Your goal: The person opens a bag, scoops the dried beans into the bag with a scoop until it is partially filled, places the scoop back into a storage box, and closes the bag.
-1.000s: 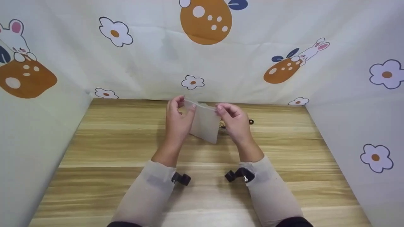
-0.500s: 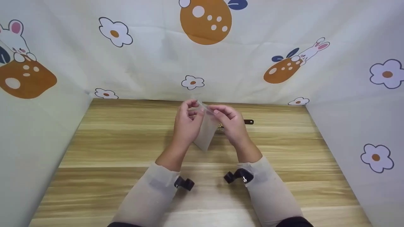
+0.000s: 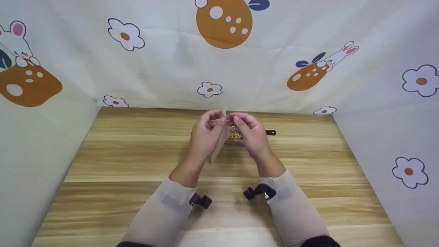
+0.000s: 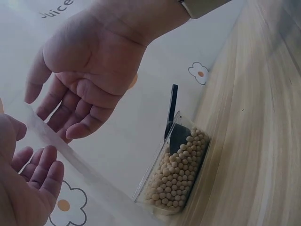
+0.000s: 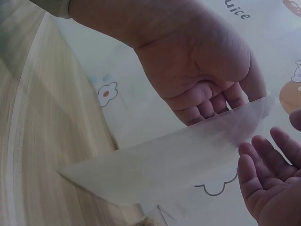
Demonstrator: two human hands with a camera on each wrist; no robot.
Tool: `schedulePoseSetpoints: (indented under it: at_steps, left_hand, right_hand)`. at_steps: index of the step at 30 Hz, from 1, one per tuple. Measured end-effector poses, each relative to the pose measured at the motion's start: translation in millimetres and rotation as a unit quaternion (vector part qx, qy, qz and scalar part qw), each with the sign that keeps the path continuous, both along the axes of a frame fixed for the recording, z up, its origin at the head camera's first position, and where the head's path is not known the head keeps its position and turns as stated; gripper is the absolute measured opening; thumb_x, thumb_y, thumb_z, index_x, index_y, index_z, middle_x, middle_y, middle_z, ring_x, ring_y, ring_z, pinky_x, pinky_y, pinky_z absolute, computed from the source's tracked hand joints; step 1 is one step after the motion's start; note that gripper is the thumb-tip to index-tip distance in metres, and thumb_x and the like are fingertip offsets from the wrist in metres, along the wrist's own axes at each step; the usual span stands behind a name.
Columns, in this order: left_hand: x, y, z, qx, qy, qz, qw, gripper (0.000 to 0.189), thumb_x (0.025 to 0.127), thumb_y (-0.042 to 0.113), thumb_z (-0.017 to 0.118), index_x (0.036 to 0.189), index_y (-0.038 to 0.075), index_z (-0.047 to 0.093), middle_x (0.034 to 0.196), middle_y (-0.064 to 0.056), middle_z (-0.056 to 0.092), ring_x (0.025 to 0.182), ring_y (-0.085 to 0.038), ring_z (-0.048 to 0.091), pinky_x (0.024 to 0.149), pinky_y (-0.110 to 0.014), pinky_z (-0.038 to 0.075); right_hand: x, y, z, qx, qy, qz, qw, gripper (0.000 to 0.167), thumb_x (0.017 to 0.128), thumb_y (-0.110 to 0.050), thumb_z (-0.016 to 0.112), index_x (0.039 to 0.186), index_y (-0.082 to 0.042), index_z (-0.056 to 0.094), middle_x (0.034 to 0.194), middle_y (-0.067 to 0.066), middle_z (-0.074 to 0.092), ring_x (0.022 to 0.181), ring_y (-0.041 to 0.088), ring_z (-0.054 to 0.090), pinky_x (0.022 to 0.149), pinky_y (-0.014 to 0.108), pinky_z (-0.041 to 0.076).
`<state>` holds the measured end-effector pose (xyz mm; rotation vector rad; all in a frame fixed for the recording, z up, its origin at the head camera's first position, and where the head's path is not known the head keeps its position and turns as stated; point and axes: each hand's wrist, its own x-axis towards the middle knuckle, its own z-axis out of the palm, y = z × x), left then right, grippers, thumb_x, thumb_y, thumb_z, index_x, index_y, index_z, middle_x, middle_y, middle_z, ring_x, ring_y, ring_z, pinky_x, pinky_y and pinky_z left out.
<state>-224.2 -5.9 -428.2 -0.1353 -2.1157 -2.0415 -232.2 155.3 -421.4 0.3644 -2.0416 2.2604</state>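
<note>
A flat translucent plastic bag (image 3: 219, 140) hangs almost edge-on to the head view, above the table. My left hand (image 3: 205, 137) pinches its upper part between thumb and fingers; the right wrist view shows this left hand (image 5: 202, 70) behind the clear sheet. Beside the bag's top edge is my right hand (image 3: 252, 135), its fingers bent. In the right wrist view the right hand's (image 5: 275, 183) thumb and fingers are apart, with fingertips close to the bag's edge. Whether they touch it is unclear.
Behind the hands stands a clear box (image 4: 136, 195) of round beige beans (image 4: 174, 181). A black scoop (image 4: 173, 106) sits in it, handle sticking out. The wooden table (image 3: 113, 154) meets a patterned cloth wall (image 3: 164, 68) at the back.
The bag has turned from facing the head camera to nearly edge-on. My left hand has moved right, closer to the right hand, which has loosened its pinch on the bag.
</note>
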Motion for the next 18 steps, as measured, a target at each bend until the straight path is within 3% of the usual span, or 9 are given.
schedulePoseSetpoints:
  at_steps: [8, 18]
  left_hand:
    - [-0.5, -0.6, 0.8, 0.012, -0.036, -0.027, 0.9989, 0.032, 0.106, 0.030, 0.069, 0.128, 0.009, 0.073, 0.120, -0.007, 0.078, 0.103, -0.020, 0.079, 0.095, -0.034, 0.065]
    - [2.8, -1.7, 4.4, -0.005, -0.036, -0.026, 0.9990, 0.029, 0.101, 0.032, 0.075, 0.121, 0.011, 0.077, 0.103, -0.007, 0.078, 0.092, -0.018, 0.075, 0.085, -0.031, 0.065]
  right_hand:
    - [0.7, -1.8, -0.8, -0.008, -0.004, -0.017, 0.9998, 0.019, 0.104, -0.003, 0.063, 0.118, 0.007, 0.072, 0.109, 0.003, 0.078, 0.095, 0.013, 0.075, 0.082, 0.027, 0.064]
    - [1.8, -2.0, 0.0, 0.002, -0.007, -0.015, 0.9999, 0.025, 0.102, -0.006, 0.068, 0.122, 0.009, 0.071, 0.097, -0.001, 0.079, 0.083, 0.012, 0.073, 0.076, 0.028, 0.063]
